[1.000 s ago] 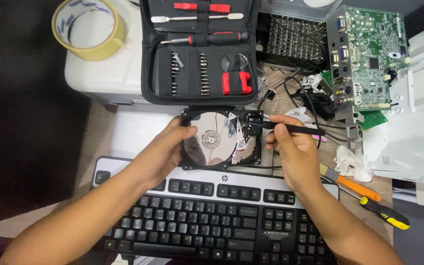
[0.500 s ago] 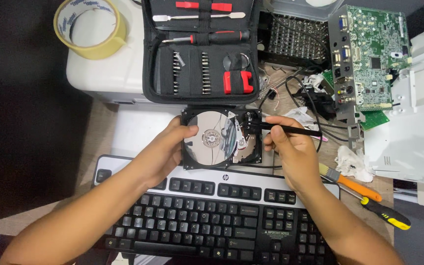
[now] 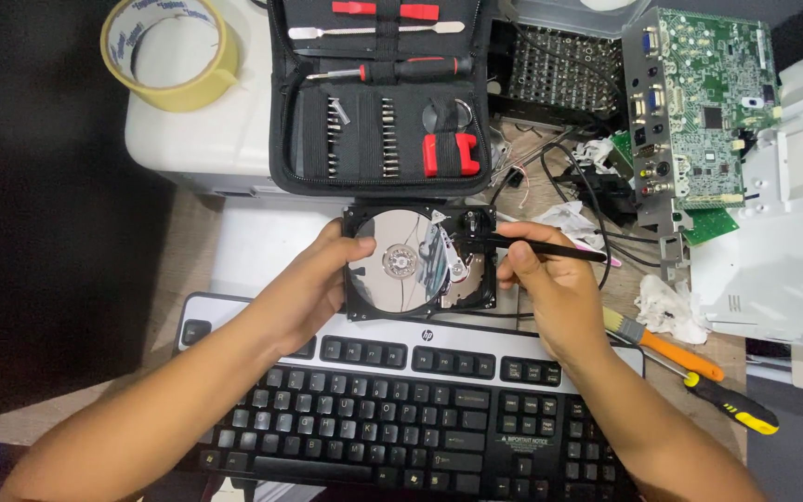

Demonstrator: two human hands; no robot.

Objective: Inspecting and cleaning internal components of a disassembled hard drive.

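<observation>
Left hand (image 3: 313, 284) clamps the opened hard drive (image 3: 420, 265) at its nine o'clock edge, steadying it above the keyboard (image 3: 392, 418). Right hand (image 3: 550, 284), at three o'clock, pinches a black tool (image 3: 541, 247) whose tip rests inside the drive.

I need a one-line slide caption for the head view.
Left hand steadies open hard drive; right hand works black tool into it.

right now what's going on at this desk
A person has an opened hard drive held above a keyboard. The left hand steadies the drive's left edge, its shiny platter exposed. The right hand holds a thin black tool with its tip at the drive's upper right corner. An open bit kit lies behind, a tape roll to its left and a circuit board to the right.
</observation>
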